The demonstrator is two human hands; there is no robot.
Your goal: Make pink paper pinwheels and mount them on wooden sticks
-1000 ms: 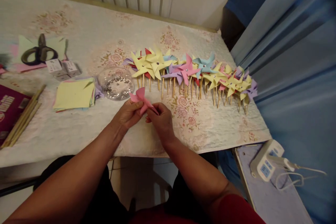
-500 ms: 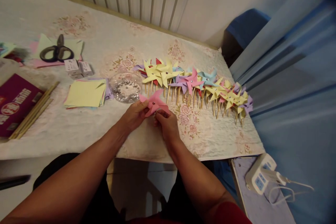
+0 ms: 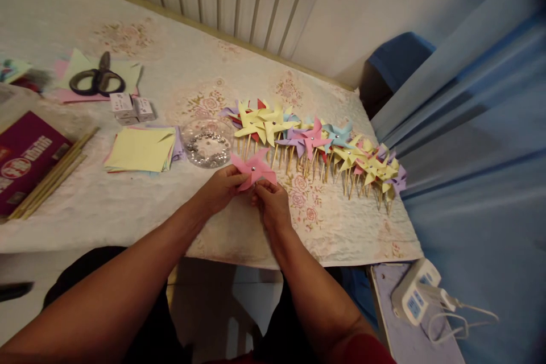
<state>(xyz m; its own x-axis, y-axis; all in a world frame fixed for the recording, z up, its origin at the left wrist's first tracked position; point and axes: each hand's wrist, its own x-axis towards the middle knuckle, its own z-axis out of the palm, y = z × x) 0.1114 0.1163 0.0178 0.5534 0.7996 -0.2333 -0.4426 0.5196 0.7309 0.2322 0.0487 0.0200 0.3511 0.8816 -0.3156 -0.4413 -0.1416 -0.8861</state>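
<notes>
A pink paper pinwheel (image 3: 254, 169) with a small metal pin at its centre is held above the front of the table. My left hand (image 3: 222, 186) pinches one of its blades from the left side. Under its right blades, the fingers of my right hand (image 3: 272, 200) are closed against the pinwheel's underside; whether a stick is in them I cannot tell. Just beyond my left hand lies a clear round dish (image 3: 208, 151) of small metal pins. Finished pinwheels (image 3: 313, 139) in yellow, pink, purple, blue and red lie in a long row behind my right hand.
Stacked paper squares (image 3: 140, 149) lie left of the dish, with small white boxes (image 3: 133, 108) and black-handled scissors (image 3: 97, 81) behind. Thin wooden sticks (image 3: 55, 173) rest by a purple box (image 3: 29, 159). A power strip (image 3: 416, 293) sits right of the floral-covered table (image 3: 239, 239).
My view has shifted slightly, so the scene sits a little differently. Both hands keep their hold on the pink pinwheel, which has tilted a little.
</notes>
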